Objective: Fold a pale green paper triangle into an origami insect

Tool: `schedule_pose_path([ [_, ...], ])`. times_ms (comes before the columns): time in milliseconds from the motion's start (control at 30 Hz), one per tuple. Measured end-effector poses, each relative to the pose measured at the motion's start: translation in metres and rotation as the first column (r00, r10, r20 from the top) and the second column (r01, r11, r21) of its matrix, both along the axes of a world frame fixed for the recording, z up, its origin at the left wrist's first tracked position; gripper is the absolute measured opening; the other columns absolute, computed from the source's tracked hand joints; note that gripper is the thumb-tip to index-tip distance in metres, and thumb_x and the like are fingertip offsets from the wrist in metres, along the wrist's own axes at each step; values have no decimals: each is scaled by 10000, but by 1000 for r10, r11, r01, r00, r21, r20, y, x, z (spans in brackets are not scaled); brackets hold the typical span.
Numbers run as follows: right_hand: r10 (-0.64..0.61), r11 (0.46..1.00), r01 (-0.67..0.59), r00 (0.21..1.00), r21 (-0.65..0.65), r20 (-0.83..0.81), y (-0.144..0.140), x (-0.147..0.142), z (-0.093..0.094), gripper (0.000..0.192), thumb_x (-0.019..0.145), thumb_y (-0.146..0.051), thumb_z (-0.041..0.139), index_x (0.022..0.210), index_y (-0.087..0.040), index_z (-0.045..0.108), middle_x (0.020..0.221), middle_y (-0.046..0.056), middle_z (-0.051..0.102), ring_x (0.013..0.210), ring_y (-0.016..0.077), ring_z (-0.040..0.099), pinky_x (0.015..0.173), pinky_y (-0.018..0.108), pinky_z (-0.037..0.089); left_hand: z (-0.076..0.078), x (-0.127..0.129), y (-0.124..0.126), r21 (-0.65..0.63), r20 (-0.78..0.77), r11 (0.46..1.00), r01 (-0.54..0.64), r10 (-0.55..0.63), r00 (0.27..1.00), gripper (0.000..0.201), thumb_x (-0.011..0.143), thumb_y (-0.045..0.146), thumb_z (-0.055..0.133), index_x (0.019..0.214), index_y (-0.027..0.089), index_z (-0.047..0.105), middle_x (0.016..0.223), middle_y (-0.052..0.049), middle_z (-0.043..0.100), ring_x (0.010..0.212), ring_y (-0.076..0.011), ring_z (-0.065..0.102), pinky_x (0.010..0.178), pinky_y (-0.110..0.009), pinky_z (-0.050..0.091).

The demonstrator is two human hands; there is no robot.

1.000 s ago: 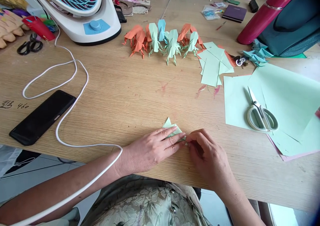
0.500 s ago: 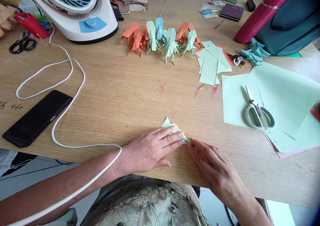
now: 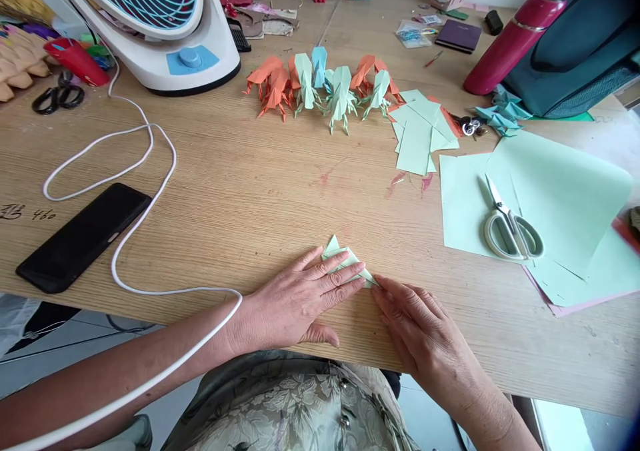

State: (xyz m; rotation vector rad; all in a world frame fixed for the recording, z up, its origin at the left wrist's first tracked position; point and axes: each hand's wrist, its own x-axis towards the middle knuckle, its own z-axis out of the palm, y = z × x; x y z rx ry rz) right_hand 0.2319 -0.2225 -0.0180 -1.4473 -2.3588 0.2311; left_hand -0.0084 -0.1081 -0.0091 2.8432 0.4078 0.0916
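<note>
The folded paper [image 3: 354, 258] lies on the tabletop [image 3: 260, 198] near its front edge, between the two hands. The left hand [image 3: 300, 301] is positioned palm down, fingers extended and spread, pressing the paper flat without gripping it; its thumb rests apart on the wood. The fingers of the right hand [image 3: 420, 331] are closed together at the fingertips, pinching the paper's pointed right-hand corner. A white cable [image 3: 170, 291] crosses over the left forearm and runs beside the black phone [image 3: 85, 238]. To the right, grey-handled scissors [image 3: 511, 228] rest on large green sheets [image 3: 465, 198]. Beyond the hands, a row of paper figures [image 3: 341, 94] stands beside overlapping small green pieces [image 3: 415, 146].
</note>
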Motion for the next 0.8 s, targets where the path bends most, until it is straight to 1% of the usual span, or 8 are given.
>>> schedule_pose_path([
  [100,-30,999,30,1000,11,-2,2,-4,2,514,960,-94,461,1468,-157,419,1357,170,574,1122,293,593,887,472,540,3,0,-2,20,-22,1000,-14,14,1000,836,864,636,560,1529,211,285,1583,-105,336,1507,-287,176,1201,-535,181],
  [200,-46,998,44,998,48,31,5,-7,3,516,967,-144,485,1475,-122,402,1351,176,585,1090,293,593,868,465,526,4,1,-3,41,-40,999,-13,15,999,846,859,661,542,1527,206,293,1593,-96,316,1509,-304,156,1199,-550,160],
  [267,-51,997,47,996,55,74,6,-10,4,526,973,-212,502,1477,-107,396,1394,177,561,1074,300,585,853,463,514,4,1,-3,49,-51,999,-17,20,999,859,857,680,522,1531,203,285,1600,-93,300,1509,-308,154,1199,-547,156],
  [367,-57,997,51,990,51,132,4,-15,6,550,983,-294,493,1479,-81,388,1464,171,502,1103,314,559,862,463,491,3,0,-5,64,-60,997,-29,33,998,889,852,701,506,1545,205,253,1608,-96,280,1510,-311,149,1199,-538,155],
  [467,-84,994,72,983,80,165,1,-21,7,550,984,-314,484,1464,-57,406,1484,173,477,1146,321,536,898,464,466,3,0,-6,87,-64,996,-23,28,998,907,849,705,506,1550,197,235,1612,-95,269,1510,-311,149,1199,-539,160],
  [600,-116,990,99,978,104,176,-1,-27,5,495,975,-293,496,1420,-78,475,1478,167,487,1160,310,532,925,453,452,4,-1,-6,122,-40,992,-18,23,999,913,840,701,524,1547,194,247,1600,-105,298,1512,-302,143,1200,-541,168],
  [667,-128,988,111,977,107,173,-1,-27,5,484,975,-293,494,1413,-86,489,1468,162,501,1157,302,531,923,443,456,3,-2,-6,112,-37,994,-19,23,999,920,842,708,511,1551,190,234,1603,-104,290,1515,-301,128,1205,-541,150],
  [800,-145,988,133,975,80,166,-1,-27,5,456,970,-306,506,1375,-98,538,1469,152,500,1155,289,521,937,423,456,-2,-3,-7,53,-40,998,-38,40,998,909,875,708,445,1570,197,157,1629,-85,216,1522,-319,47,1213,-544,92],
])
